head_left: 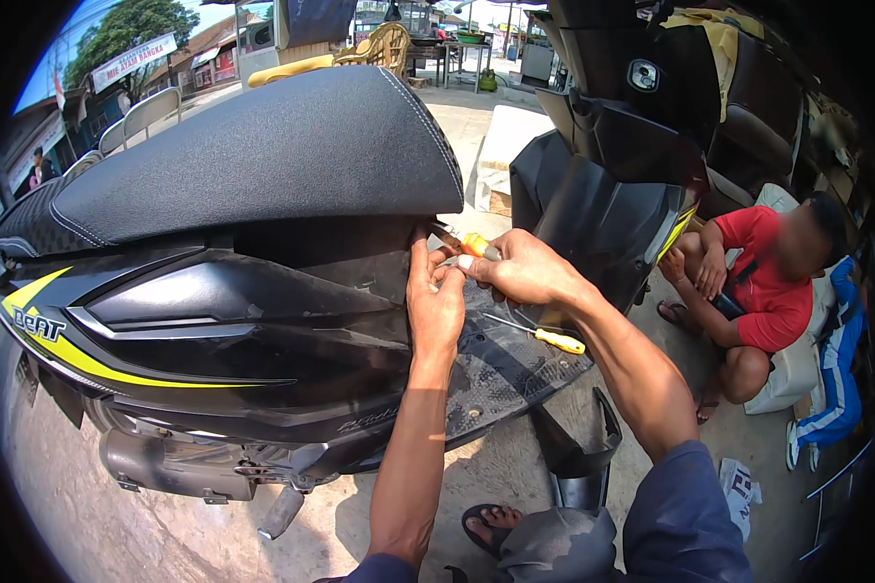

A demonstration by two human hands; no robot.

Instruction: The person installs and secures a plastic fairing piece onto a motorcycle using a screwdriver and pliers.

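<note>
Below the front tip of a black scooter seat (262, 146), both hands meet at the front edge of the dark body panel (311, 253). My right hand (530, 270) is closed around a screwdriver (474, 245) with a yellow-orange handle; its tip end points left, under the seat. My left hand (436, 303) is raised against the panel edge, fingers bent close together near the screwdriver. Whatever lies between those fingers is too small to make out. A second screwdriver (560, 340), yellow-handled, rests on the scooter's footboard (496, 379).
At the right, a person in a red shirt (773, 282) squats beside the scooter's front. A loose black plastic cover (578, 452) lies on the concrete near my foot (494, 525). Low on the left are the exhaust muffler (170, 464) and a foot peg (282, 512).
</note>
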